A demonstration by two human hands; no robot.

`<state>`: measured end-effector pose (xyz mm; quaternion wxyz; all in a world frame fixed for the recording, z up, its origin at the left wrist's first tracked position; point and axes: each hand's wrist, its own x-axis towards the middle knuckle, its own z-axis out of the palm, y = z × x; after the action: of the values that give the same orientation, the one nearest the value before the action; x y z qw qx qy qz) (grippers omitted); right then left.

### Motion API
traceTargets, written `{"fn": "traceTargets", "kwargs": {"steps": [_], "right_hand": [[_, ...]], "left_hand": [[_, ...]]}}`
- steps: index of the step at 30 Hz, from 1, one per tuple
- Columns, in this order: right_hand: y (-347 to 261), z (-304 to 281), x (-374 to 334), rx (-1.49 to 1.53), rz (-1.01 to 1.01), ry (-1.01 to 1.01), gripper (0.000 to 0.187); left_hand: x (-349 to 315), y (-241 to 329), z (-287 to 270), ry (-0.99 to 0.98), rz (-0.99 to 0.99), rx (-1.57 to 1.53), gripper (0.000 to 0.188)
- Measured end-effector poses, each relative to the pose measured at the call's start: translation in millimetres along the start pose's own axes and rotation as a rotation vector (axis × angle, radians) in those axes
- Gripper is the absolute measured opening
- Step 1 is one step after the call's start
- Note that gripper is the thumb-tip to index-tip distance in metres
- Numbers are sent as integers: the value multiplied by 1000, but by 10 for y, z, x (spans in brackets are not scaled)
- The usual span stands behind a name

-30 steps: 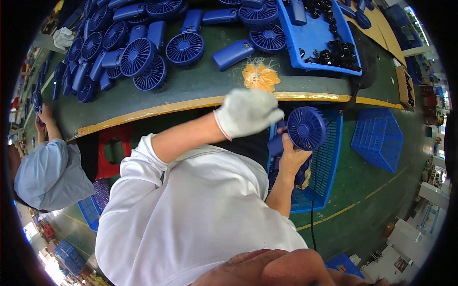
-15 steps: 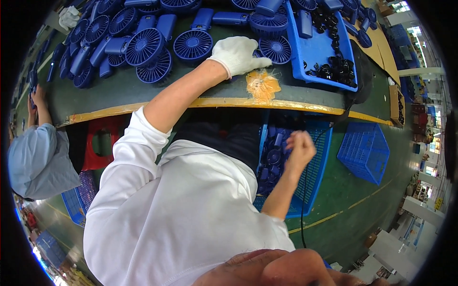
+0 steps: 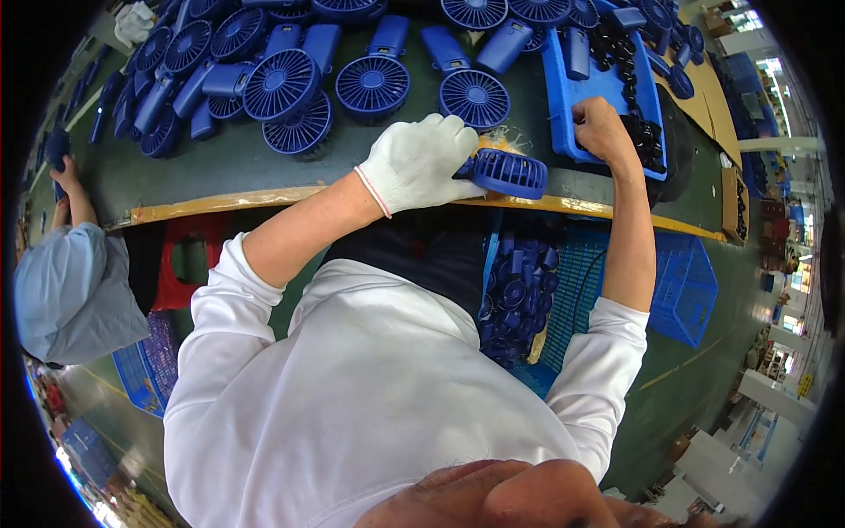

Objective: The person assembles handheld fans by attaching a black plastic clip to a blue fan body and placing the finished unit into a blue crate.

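Left hand (image 3: 421,163) held one fan (image 3: 510,174), seemingly midway; right hand (image 3: 603,128) curled (contents unclear) at two o'clock's tray (image 3: 572,86); heaped fans (image 3: 282,85) at eleven seemingly waited.

the white glove (image 3: 405,172) on my left hand (image 3: 421,163) is matt knitted cloth, and the fan (image 3: 510,176) i hold there looks like smooth blue plastic with a sheen; to the right, the tray (image 3: 557,106) is smooth plastic, the black parts (image 3: 650,134) in it glossy; the tabletop (image 3: 224,172) looks matt, its near edge (image 3: 251,199) crinkled and shiny like tape; the brown sheet (image 3: 709,97) at right looks like dull cardboard
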<state>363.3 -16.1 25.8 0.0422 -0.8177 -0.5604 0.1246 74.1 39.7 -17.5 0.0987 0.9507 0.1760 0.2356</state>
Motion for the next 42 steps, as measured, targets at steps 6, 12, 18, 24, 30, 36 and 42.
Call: {"fn": "traceTargets", "kwargs": {"steps": [6, 12, 18, 24, 30, 36, 42], "right_hand": [[134, 60, -278, 709, 23, 536, 20], [-523, 569, -1140, 1478, -140, 670, 15], [-1191, 957, -1352, 1884, -142, 550, 19], [-1412, 984, -1371, 1869, -93, 486, 15], [-1325, 1128, -1363, 1870, -21, 633, 29], [-1217, 1317, -1350, 1765, -2, 462, 58], [-1162, 1328, -1420, 2031, -17, 264, 70]], "left_hand": [[-10, -52, 33, -35, 80, 19, 45], [-9, -85, -117, 68, -351, -634, 39], [-122, 95, -8, 85, -546, -1295, 34], [-124, 286, -134, 36, -381, -887, 35], [-75, 315, -57, -2, -286, -657, 34], [-55, 403, 52, -56, -323, -726, 32], [-184, 502, 180, -267, -248, -1291, 40]]}}
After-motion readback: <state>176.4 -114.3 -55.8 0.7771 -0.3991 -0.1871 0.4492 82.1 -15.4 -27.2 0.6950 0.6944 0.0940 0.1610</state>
